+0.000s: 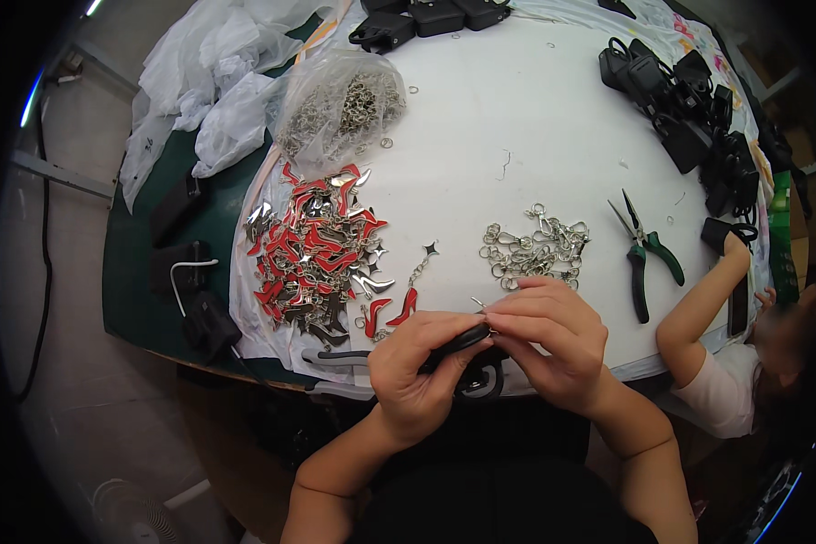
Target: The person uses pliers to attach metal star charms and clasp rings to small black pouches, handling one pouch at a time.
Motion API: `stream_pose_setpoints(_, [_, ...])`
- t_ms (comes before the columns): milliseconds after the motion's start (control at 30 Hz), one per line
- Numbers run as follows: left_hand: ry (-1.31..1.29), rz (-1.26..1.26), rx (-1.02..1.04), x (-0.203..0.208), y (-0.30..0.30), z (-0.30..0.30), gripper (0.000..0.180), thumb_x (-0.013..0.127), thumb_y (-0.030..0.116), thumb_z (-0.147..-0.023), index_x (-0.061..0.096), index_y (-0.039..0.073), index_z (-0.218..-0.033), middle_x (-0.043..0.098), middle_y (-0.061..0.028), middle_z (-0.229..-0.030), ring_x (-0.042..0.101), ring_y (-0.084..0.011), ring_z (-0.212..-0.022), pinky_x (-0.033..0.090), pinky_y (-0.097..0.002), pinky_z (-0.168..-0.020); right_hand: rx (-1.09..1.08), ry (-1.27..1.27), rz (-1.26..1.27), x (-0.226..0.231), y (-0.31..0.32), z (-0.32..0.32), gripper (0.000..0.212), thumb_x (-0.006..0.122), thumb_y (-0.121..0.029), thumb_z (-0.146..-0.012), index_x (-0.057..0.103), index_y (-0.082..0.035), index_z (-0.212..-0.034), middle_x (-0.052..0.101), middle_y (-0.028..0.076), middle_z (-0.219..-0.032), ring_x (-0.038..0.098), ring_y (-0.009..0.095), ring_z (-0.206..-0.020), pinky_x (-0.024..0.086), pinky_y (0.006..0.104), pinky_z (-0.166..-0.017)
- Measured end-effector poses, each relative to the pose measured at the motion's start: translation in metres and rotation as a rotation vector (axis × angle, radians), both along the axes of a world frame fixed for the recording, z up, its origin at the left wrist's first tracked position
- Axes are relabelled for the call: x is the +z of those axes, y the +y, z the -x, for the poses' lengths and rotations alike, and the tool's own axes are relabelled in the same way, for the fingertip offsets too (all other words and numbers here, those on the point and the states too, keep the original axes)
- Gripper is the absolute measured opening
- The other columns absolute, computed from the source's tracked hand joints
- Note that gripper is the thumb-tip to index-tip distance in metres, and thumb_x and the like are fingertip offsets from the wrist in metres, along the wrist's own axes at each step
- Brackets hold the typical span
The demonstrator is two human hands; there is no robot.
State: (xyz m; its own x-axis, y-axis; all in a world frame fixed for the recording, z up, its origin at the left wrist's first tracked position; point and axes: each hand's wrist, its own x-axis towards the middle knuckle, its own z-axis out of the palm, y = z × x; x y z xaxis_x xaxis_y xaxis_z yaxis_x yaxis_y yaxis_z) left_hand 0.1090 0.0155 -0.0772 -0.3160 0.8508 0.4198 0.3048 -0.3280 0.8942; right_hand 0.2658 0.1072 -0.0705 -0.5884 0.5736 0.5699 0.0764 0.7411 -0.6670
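Note:
My left hand (422, 358) is closed around a dark, rounded object (467, 341), whose kind is hidden by the fingers. My right hand (553, 335) pinches at the same spot, its fingertips meeting the left ones. A thin metal tip (478, 302) pokes up between them. Just beyond the hands lie a red high-heel charm (406, 306) on a short chain with a star piece (431, 247), and another red charm (374, 317). A pile of silver clasps and rings (535, 249) rests beyond my right hand. Green-handled pliers (644, 249) lie open to its right.
A heap of red shoe charms (308, 245) covers the left side, below a clear bag of metal rings (344, 109). Black cases (435, 16) line the far edge, with more black pouches (671, 100) at right. A child's arm (698, 308) reaches onto the table's right edge.

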Motion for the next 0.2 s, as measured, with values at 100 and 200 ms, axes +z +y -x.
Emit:
stream_pose_setpoints(100, [0.106, -0.042, 0.0, 0.005, 0.002, 0.0, 0.032, 0.075, -0.009, -0.077, 0.069, -0.002, -0.108, 0.07, -0.0166, -0.098, 0.07, -0.0218, -0.082, 0.058, -0.0286, -0.072, -0.04, -0.096, -0.052, 0.023, -0.004, -0.007, 0.025, 0.08, -0.002, -0.073, 0.072, -0.003, -0.097, 0.071, 0.009, -0.087, 0.066, 0.025, -0.075, 0.054, 0.0359, -0.076])
stream_pose_setpoints(200, [0.124, -0.104, -0.031, -0.002, 0.001, 0.0, 0.035, 0.074, -0.009, -0.079, 0.068, -0.001, -0.112, 0.07, -0.0171, -0.101, 0.071, -0.0242, -0.085, 0.059, -0.0289, -0.074, 0.042, -0.099, 0.439, 0.031, -0.012, -0.019, 0.027, 0.082, -0.006, -0.075, 0.074, -0.005, -0.101, 0.071, 0.007, -0.086, 0.066, 0.021, -0.074, 0.054, 0.036, -0.071])
